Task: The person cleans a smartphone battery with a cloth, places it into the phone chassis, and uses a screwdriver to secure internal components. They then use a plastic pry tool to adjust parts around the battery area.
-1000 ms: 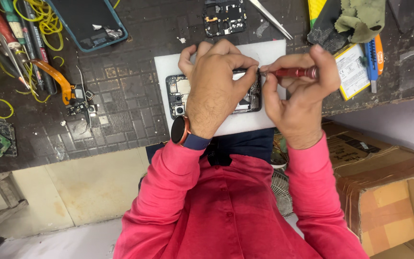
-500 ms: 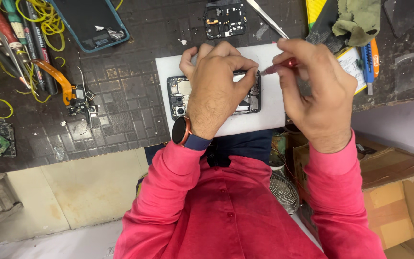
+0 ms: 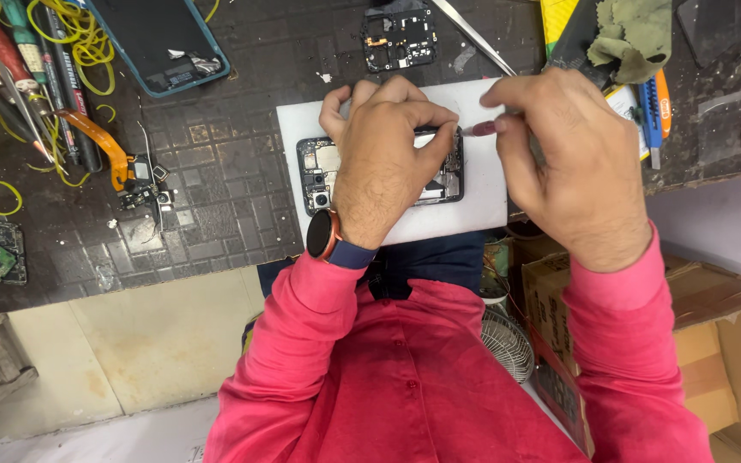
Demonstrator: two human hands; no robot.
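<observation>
A left hand [image 3: 388,150] lies arched over one opened phone [image 3: 323,171], fingers pressed to its edges, on a smooth white rectangular pad [image 3: 473,206] atop a dark, grid-textured table [image 3: 216,171]. Just right, the right hand [image 3: 568,163] pinches a slim red-handled tool [image 3: 482,129] beside the phone's end.

Tabletop [image 3: 216,197]: you see a dark, matt mat, embossed in squares.
White pad [image 3: 482,184]: smooth and matt.
Opened phone [image 3: 319,176]: bare metal and circuitry.
Tweezers [image 3: 473,36]: shiny metal.
Green rag [image 3: 636,34]: soft cloth.
Box [image 3: 713,343]: plain cardboard.
</observation>
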